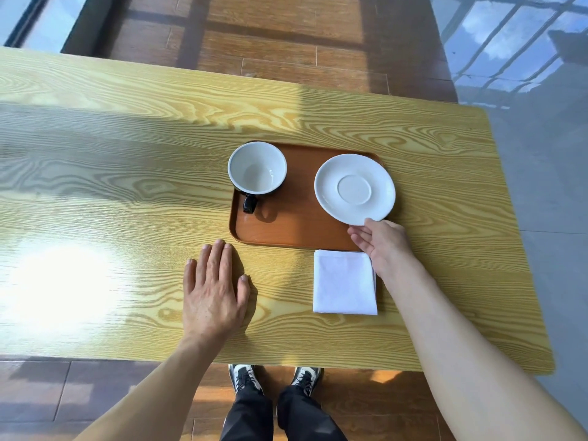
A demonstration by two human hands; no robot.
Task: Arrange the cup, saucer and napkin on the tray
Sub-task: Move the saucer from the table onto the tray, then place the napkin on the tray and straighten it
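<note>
While pressed flat on the wooden surface (95, 160), palm down, left hand (212, 291) just off the near-left corner of the tray (299, 224), fingers (219, 253) straight and lightly spread, holding nothing, tips just short of the tray's rim. Bright glare on the surface farther left of the tray. On the tray's far-left corner, cup (257, 167), upright, white inside and dark outside, empty, dark handle pointing toward the tray's near edge. Bare brown tray floor between cup and saucer, the two well apart. Over the tray's right side, saucer (354, 189), white, tilted, its right edge reaching past the tray's right rim; cannot tell whether its far side rests on the tray. At the saucer's near edge, right hand (383, 245), thumb on top of the rim, remaining fingers curled underneath, pinching the saucer. Just in front of the tray's near-right edge, napkin (345, 282), white, folded square, flat on the surface, its far edge touching or nearly touching the tray's rim, its right edge beside the right wrist. Below the near edge of the surface, in line with the tray, two dark trouser legs and two black-and-white shoes (243, 377) on a wooden floor (286, 33).
</note>
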